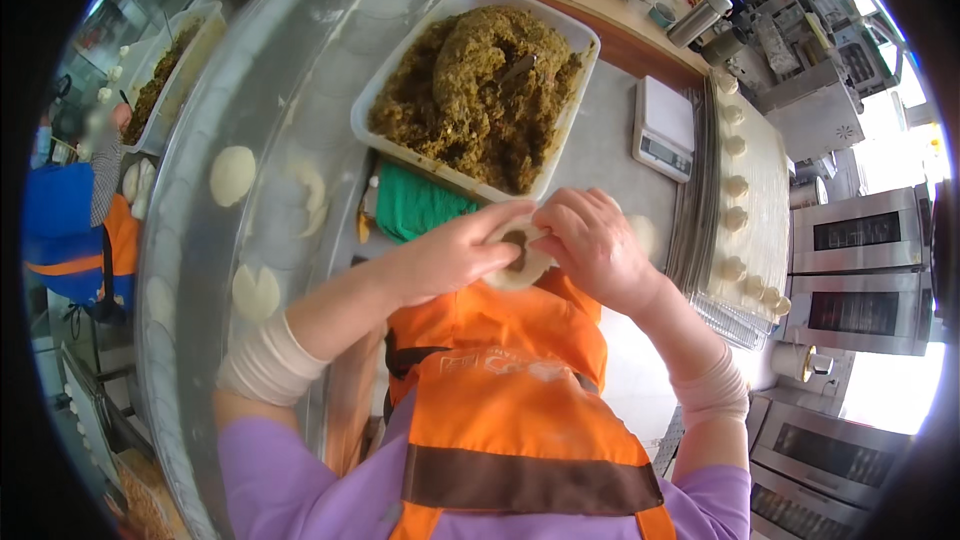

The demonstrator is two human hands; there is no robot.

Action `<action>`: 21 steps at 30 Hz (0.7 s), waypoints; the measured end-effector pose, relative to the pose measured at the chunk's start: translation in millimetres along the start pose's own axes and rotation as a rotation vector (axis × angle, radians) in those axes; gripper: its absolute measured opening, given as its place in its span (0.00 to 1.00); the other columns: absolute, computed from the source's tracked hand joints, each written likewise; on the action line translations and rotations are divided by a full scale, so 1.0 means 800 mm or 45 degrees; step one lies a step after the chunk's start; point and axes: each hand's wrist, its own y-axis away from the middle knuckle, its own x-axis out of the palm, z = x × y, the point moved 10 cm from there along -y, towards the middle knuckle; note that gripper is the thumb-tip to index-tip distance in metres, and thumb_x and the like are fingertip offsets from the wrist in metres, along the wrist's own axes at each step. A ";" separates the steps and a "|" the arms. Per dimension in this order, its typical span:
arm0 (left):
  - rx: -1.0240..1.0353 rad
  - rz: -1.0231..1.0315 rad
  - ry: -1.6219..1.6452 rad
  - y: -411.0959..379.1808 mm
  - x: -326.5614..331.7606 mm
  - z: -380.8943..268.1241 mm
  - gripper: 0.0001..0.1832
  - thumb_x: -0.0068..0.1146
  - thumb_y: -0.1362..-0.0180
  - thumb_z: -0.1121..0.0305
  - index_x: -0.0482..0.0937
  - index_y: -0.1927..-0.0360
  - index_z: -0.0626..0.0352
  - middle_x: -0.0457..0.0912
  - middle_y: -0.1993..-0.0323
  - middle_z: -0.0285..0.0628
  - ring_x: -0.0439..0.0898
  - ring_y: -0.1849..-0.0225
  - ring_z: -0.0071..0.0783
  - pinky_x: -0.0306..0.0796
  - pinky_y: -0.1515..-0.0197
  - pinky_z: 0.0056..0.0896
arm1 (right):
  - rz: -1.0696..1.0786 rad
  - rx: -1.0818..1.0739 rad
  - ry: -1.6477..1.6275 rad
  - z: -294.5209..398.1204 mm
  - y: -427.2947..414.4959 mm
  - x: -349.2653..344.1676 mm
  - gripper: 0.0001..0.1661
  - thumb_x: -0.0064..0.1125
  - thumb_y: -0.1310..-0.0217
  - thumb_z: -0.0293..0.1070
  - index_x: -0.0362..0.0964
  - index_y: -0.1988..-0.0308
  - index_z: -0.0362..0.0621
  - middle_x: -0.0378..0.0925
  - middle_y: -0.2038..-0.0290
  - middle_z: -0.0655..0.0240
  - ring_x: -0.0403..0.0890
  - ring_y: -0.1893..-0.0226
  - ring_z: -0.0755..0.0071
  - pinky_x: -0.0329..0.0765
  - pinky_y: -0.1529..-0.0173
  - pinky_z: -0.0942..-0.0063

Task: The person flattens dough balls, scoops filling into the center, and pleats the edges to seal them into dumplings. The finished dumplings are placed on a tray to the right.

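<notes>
A round dough wrapper with brown-green filling in its middle is held in front of the orange apron. My left hand cups it from the left, the thumb over the filling. The fingers of my right hand pinch the wrapper's upper right rim. Just beyond the hands stands a white plastic tub heaped with chopped filling, a metal utensil handle sticking out of it. A pale dough round lies partly hidden behind my right hand.
Dough rounds lie on the conveyor at left. Right of the tub are a digital scale and stacked trays whose top one bears several pleated buns. A green cloth lies below the tub. A co-worker stands at far left.
</notes>
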 end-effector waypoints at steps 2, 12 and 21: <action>-0.073 -0.102 0.217 0.001 -0.009 0.024 0.21 0.43 0.28 0.76 0.66 0.33 0.60 0.74 0.43 0.36 0.75 0.43 0.26 0.70 0.42 0.27 | 0.061 -0.071 0.149 0.001 -0.001 0.003 0.16 0.68 0.52 0.29 0.74 0.60 0.44 0.74 0.64 0.68 0.76 0.62 0.61 0.69 0.60 0.67; 0.176 -0.004 -0.393 0.007 0.003 0.004 0.20 0.40 0.28 0.77 0.66 0.33 0.61 0.74 0.44 0.39 0.74 0.44 0.22 0.71 0.44 0.27 | 0.049 -0.358 0.241 0.046 0.000 -0.014 0.14 0.67 0.49 0.29 0.74 0.60 0.46 0.73 0.63 0.69 0.76 0.61 0.62 0.68 0.57 0.66; 0.037 -0.119 0.177 0.001 -0.002 0.018 0.21 0.38 0.26 0.73 0.63 0.31 0.59 0.71 0.41 0.37 0.75 0.44 0.23 0.73 0.47 0.27 | -0.016 -0.017 0.177 -0.002 -0.001 0.010 0.12 0.66 0.52 0.26 0.74 0.64 0.45 0.75 0.66 0.69 0.76 0.66 0.63 0.68 0.59 0.66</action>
